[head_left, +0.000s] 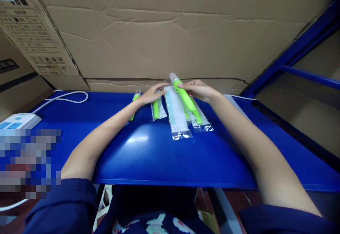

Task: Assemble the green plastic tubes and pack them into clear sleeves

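Observation:
My right hand (196,88) is closed around a lime-green pen-shaped tool (185,97) with a clear cap at its upper end. The tool slants over a clear plastic bag (176,120) that has a white and pale-green card inside. My left hand (156,94) pinches the bag near its top edge. Under and beside my left hand lie a bagged green tool (156,109) and another green tool with a clear cap (136,95). To the right, a further bagged green tool (197,116) lies partly beneath the held one.
The blue table (159,159) ends in front of a large cardboard sheet (172,42). At the left edge is a white power strip (23,120) with a looping white cable (77,101). A blue metal frame (305,72) rises on the right. The lower left is pixelated.

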Demonstrator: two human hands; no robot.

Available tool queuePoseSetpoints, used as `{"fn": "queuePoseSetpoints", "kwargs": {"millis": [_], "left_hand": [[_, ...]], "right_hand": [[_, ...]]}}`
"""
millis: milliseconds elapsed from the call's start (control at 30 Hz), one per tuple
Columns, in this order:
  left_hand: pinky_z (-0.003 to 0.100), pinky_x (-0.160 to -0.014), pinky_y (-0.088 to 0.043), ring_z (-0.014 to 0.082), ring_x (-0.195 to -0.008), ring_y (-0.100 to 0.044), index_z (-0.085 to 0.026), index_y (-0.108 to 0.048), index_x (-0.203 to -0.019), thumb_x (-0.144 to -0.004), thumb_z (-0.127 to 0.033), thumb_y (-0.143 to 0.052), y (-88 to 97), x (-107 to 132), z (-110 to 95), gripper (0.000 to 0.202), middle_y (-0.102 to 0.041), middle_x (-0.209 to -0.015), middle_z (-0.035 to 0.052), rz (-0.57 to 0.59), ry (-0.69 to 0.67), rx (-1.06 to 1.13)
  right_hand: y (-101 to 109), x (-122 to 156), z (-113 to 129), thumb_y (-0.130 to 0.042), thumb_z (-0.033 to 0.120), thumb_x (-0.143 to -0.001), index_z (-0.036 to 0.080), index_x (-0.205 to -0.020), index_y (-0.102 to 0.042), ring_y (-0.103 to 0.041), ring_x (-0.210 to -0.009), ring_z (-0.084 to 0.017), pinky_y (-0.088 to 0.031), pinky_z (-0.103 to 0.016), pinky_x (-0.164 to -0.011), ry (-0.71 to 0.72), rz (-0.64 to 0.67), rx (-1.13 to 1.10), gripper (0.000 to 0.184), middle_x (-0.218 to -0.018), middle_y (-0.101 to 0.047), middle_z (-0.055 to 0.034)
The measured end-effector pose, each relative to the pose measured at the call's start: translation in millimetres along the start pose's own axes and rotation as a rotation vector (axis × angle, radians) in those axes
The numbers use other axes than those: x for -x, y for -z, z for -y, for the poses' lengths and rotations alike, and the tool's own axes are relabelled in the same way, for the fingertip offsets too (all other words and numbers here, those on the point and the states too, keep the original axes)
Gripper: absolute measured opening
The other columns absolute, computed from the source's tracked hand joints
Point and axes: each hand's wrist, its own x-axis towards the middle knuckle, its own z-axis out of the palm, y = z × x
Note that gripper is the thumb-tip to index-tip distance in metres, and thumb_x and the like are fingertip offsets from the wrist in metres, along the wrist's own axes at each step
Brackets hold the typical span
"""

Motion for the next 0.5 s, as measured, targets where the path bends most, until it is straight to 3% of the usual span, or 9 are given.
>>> {"fn": "queuePoseSetpoints", "kwargs": {"millis": [100,200,333,500], "left_hand": [[0.037,-0.105,-0.051,0.0226,-0.122,-0.064,-0.017,-0.059,-0.137,-0.096,-0.028,-0.058,0.1,-3.3,-0.9,0.043,-0.063,-0.141,0.0134,-0.06,0.096,0.291],[0.034,-0.095,-0.056,0.0187,-0.105,-0.07,-0.01,-0.062,-0.127,-0.093,-0.02,-0.062,0.2,-3.2,-4.9,0.036,-0.07,-0.125,0.0152,-0.161,0.221,0.449],[0.031,-0.093,-0.059,0.0135,-0.092,-0.072,-0.009,-0.065,-0.115,-0.085,-0.005,-0.067,5.1,-4.1,-11.6,0.03,-0.074,-0.108,0.0096,-0.271,0.325,0.59],[0.025,-0.098,-0.058,0.012,-0.094,-0.072,-0.011,-0.063,-0.09,-0.087,-0.003,-0.062,10.1,-14.3,-7.7,0.008,-0.073,-0.091,0.006,-0.458,0.465,0.795]], "right_hand": [[-5.6,3.2,3.8,-0.09,0.058,-0.061,0.015,-0.076,-0.071,-0.047,-0.06,-0.009,-0.031,-0.025,-0.051,0.036,0.016,-0.074,0.05,-0.07,-0.062,-0.0029],[-12.1,2.6,2.0,-0.088,0.057,-0.065,0.015,-0.079,-0.07,-0.05,-0.063,-0.01,-0.033,-0.025,-0.052,0.06,0.031,-0.088,0.048,-0.074,-0.064,-0.0036],[-14.7,-2.0,-2.9,-0.086,0.057,-0.07,0.016,-0.087,-0.071,-0.05,-0.063,-0.01,-0.035,-0.024,-0.052,0.13,0.031,-0.092,0.047,-0.074,-0.062,-0.0026],[-9.3,-7.7,-3.8,-0.078,0.062,-0.078,0.019,-0.088,-0.066,-0.049,-0.062,-0.011,-0.035,-0.024,-0.046,0.193,-0.074,-0.139,0.045,-0.077,-0.063,-0.0045]]}}
